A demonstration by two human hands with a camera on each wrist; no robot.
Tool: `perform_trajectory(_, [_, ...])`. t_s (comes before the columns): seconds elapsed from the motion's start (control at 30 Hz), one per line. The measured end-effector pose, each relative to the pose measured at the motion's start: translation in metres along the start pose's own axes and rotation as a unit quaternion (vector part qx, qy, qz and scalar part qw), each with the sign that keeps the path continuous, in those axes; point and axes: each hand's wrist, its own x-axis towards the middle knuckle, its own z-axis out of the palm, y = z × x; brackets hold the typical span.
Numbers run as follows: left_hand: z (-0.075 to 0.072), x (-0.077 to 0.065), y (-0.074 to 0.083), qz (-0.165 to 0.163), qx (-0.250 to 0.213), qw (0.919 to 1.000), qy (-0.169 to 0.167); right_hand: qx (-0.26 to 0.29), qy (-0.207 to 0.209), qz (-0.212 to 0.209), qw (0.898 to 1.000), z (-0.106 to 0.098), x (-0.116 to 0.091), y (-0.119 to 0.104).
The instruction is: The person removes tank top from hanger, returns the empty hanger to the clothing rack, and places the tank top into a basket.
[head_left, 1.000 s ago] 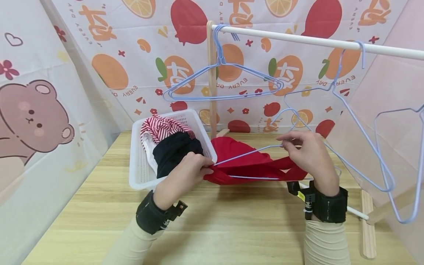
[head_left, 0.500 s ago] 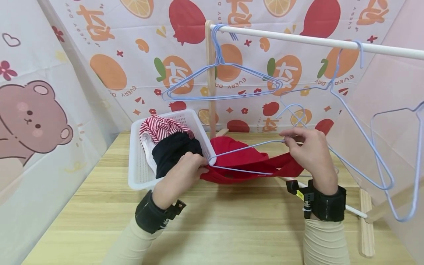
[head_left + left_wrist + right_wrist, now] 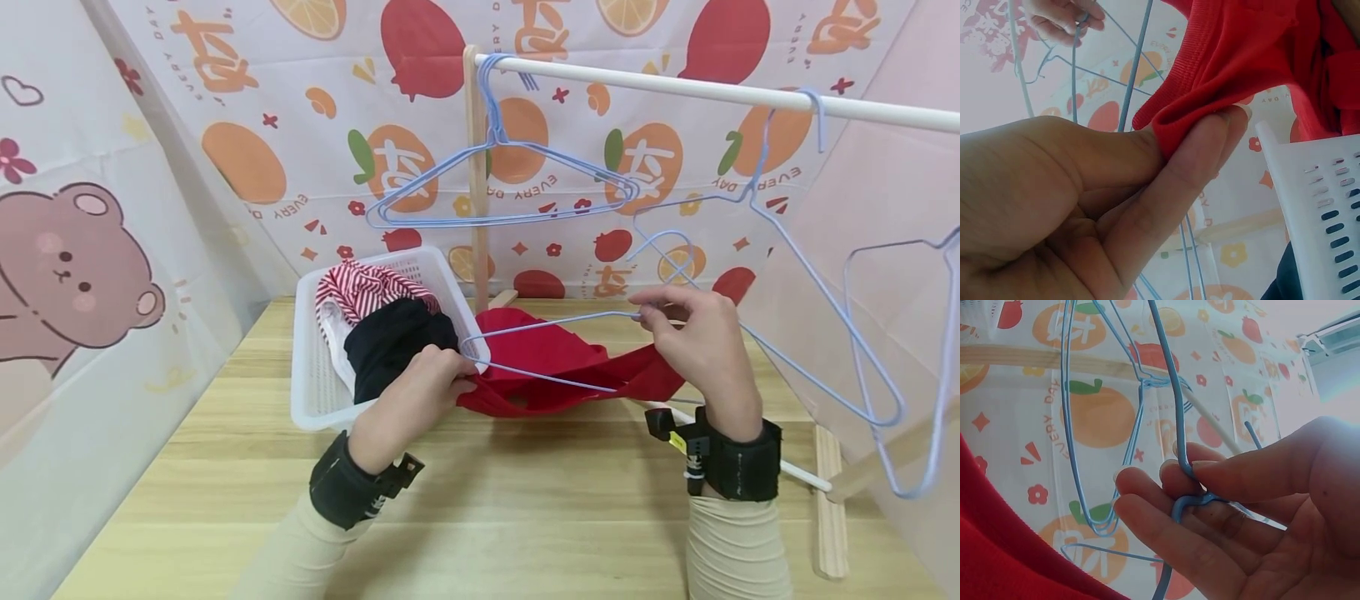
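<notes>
In the head view my left hand (image 3: 420, 396) pinches the edge of a red garment (image 3: 540, 354) between thumb and fingers. The left wrist view shows that edge as a ribbed band (image 3: 1172, 81) folded in the fingertips. My right hand (image 3: 701, 354) holds a blue wire hanger (image 3: 555, 323) by its neck, thumb against the fingers, as the right wrist view (image 3: 1210, 506) confirms. The hanger's left end sticks out above the garment's opening, near my left fingers. Its lower bar runs across the opening, and its right part is hidden behind red cloth and my right hand.
A white basket (image 3: 303, 367) stands at left, holding a striped red-and-white cloth (image 3: 375, 287) and a black cloth (image 3: 401, 346). Behind, several blue hangers (image 3: 502, 221) hang from a white rail (image 3: 637, 79). More hangers (image 3: 810, 275) hang at right, close to my right hand.
The hanger's left end has come up out of the red cloth and shifted slightly left, now over the basket's corner. Both hands keep their grips, nearly in place.
</notes>
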Motion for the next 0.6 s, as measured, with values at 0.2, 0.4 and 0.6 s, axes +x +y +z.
perform_trajectory(0.2, [0.0014,0.0027,0.0006,0.011,0.007,0.9999,-0.001,0.012,0.005,-0.016,1.000,0.0005,-0.0008,-0.0021])
perform_trajectory(0.4, [0.0040,0.0041,-0.0009,0.019,0.005,0.9998,-0.002,0.023,0.011,-0.029,0.999,0.0010,-0.0020,-0.0044])
perform_trajectory(0.6, [0.0077,0.0049,-0.0027,0.035,0.014,0.9993,0.000,0.040,0.008,-0.027,0.999,0.0027,-0.0048,-0.0064])
